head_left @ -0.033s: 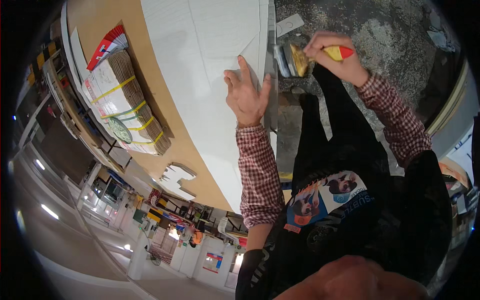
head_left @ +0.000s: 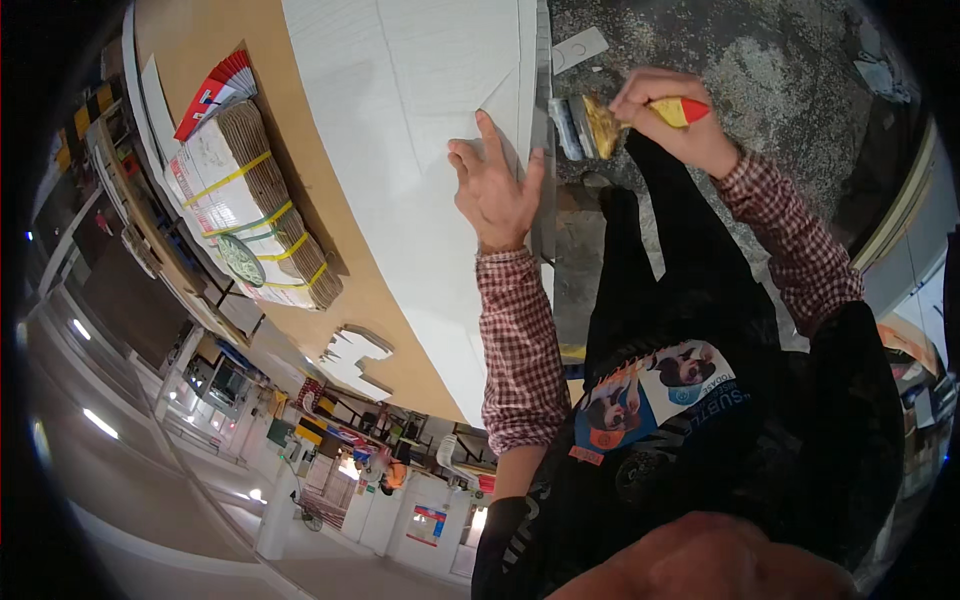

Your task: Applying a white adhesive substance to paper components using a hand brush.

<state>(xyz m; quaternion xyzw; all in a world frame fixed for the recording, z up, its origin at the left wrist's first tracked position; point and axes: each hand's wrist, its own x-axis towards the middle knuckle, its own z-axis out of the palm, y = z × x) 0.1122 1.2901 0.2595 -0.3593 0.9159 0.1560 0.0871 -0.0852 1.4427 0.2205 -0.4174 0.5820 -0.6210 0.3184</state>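
Observation:
My left hand (head_left: 494,195) lies on large white sheets (head_left: 400,120) at the table's right edge, its fingers spread. Beside that edge, over the floor, my right hand (head_left: 672,118) grips a flat, wide paintbrush (head_left: 602,127). The brush has a yellow handle with a red end and a gold-coloured metal band. Its pale bluish-grey bristles point left toward the stacked sheet edges, with a small gap between as seen from above. Near my left index fingertip, a sheet shows a slanting crease or cut line.
A strapped bundle of brown cardboard (head_left: 245,200) lies on the tan tabletop (head_left: 350,270) at left, with a red-and-white fan of cards (head_left: 215,95) on it. A torn white piece (head_left: 355,360) lies nearer. A white card (head_left: 580,48) is on the stained floor (head_left: 780,90).
The brush has shifted very slightly right and down, and its head shows more sharply. My left hand stays almost in the same place.

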